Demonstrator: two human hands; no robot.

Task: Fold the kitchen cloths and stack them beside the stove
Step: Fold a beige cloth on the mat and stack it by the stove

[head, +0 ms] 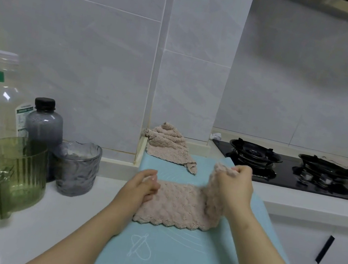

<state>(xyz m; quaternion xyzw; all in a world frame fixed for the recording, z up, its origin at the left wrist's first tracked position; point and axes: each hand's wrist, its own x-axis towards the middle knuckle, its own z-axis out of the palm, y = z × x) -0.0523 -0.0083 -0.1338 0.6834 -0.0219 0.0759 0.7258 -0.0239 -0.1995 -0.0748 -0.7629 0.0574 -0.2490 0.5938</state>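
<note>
The beige cloth [177,203], fluffy with a scalloped hem, lies flat in the middle of a pale blue mat [171,257] on the white desk [65,206]. The right hand [235,187] pinches its right edge and holds that edge upright. The left hand [144,186], fingers curled, holds its left edge down. A second cloth [168,147] sits crumpled at the mat's far edge, near the black glass stove [287,172].

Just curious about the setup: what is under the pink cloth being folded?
A light blue mat lies under the cloth, spread over the white counter. Whatever the cloth covers on the mat cannot be seen.
</note>
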